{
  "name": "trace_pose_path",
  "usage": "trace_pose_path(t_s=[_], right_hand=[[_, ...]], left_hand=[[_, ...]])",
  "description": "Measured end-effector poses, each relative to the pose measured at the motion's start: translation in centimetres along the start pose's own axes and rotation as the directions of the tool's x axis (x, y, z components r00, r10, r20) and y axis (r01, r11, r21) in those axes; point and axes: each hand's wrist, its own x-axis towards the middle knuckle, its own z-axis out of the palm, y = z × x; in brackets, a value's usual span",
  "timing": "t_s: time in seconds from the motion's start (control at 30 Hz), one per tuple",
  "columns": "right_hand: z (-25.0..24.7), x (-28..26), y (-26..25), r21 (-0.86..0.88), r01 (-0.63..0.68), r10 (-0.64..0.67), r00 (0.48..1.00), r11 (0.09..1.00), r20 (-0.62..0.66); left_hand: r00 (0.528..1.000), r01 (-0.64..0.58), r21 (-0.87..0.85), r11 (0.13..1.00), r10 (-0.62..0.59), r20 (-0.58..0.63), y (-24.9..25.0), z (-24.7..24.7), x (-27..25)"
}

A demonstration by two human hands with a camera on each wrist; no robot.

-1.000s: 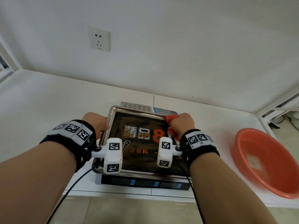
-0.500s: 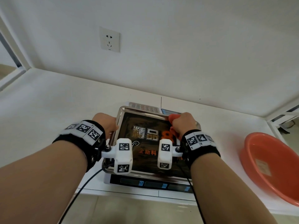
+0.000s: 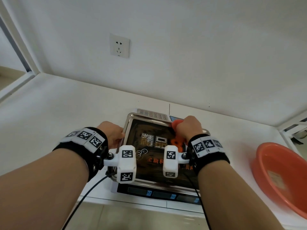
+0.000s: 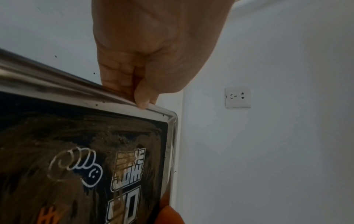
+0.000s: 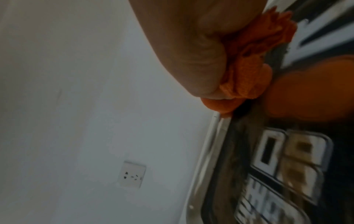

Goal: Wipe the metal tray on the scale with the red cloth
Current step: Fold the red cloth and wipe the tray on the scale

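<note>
stainless metal tray (image 3: 128, 123) is sitting on the scale (image 3: 159, 193) at the front edge of the white counter (image 3: 66, 113), dark printed film covering its floor. right hand (image 3: 189, 127) is balled tight round the red cloth (image 3: 177, 123), working it into the far right corner by the rim; more cloth is bunching out under the wrist. in the right wrist view the cloth (image 5: 306, 84) is squashing between palm and tray floor, w/ the picture blurring, so i'm judging the hand is mid-stroke.

left hand (image 3: 111, 131) is steadying things: fingers curling under the left rim, thumb (image 4: 142, 97) pinching down on top. good, bc a loose tray on a scale pan is prob going to skate otherwise.

streaky brown smears are showing across the film (image 4: 107, 136) in the left wrist view, so the job is looking far from done imo. doing this bit well: keeping the cloth flat-ish rather than wadded, so more of it is touching; pulling long overlapping passes from the far rim toward the near edge; digging a fingertip into the corner radius where grime is sitting. keeping pressure moderate, since the scale underneath is taking the load. left pinch shouldn't be letting go til the strokes end.

orange basin (image 3: 282, 180) is waiting on the right, well apart from the scale, handy for rinsing.
</note>
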Motion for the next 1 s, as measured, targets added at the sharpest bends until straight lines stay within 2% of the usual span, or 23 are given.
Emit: trace_pose_path(t_s=[0.13,0.2,0.27,0.3,0.37,0.47,0.6,0.7,0.77,0.8,0.9,1.0], right_hand=[[2.4,-0.4,-0.3,0.014,0.038,-0.039,0.999,0.999,0.034],[3.4,-0.8,-0.8,-0.003,0.057,-0.056,0.992,0.998,0.115],[3.7,-1.0,-1.2,0.019,0.039,-0.043,0.977,0.999,0.207],[3.4,-1.1,-1.4,0.039,0.022,-0.030,0.977,0.999,0.213],[2.6,-0.8,-1.5,0.076,0.007,-0.017,0.991,0.997,0.132],[2.1,-0.6,-1.5,0.013,0.031,-0.030,0.999,0.999,-0.010],[3.4,-0.9,-1.3,-0.051,0.068,-0.066,0.997,0.996,0.040],[3.8,-1.1,-1.6,-0.078,0.106,-0.091,0.981,0.991,0.170],[3.3,-1.0,-1.8,-0.015,0.067,-0.061,0.966,0.998,0.251],[2.8,-1.1,-2.0,0.033,0.042,-0.049,0.966,0.999,0.252],[1.9,-0.4,-2.4,0.133,0.017,-0.036,0.989,0.991,0.141],[2.9,-0.7,-2.6,0.052,0.038,-0.045,0.988,0.998,0.145]], left_hand=[[0.995,-0.040,0.177,0.983,0.055,-0.081,-0.4,-0.2,0.3],[0.997,-0.054,0.206,0.977,0.066,-0.048,-0.2,-0.2,-0.1],[0.997,-0.043,0.165,0.985,0.053,-0.059,0.0,-0.3,-1.0],[0.997,-0.040,0.142,0.989,0.048,-0.056,0.1,-0.4,-1.1],[0.997,-0.036,0.114,0.993,0.043,-0.064,0.0,-0.4,-1.1],[1.000,-0.018,0.037,0.999,0.019,-0.020,0.0,-0.6,-1.2],[0.999,-0.028,0.125,0.992,0.031,-0.024,0.0,-0.6,-1.1],[0.999,-0.032,0.163,0.986,0.034,-0.013,0.2,-0.9,-1.0],[1.000,-0.018,0.118,0.993,0.018,0.001,0.2,-1.1,-1.1],[1.000,-0.016,0.112,0.994,0.015,0.012,0.1,-1.3,-1.1],[0.999,-0.023,0.113,0.993,0.019,0.036,-0.1,-1.5,-1.1],[0.998,-0.055,0.099,0.994,0.052,0.039,-0.4,-1.6,-0.6]])
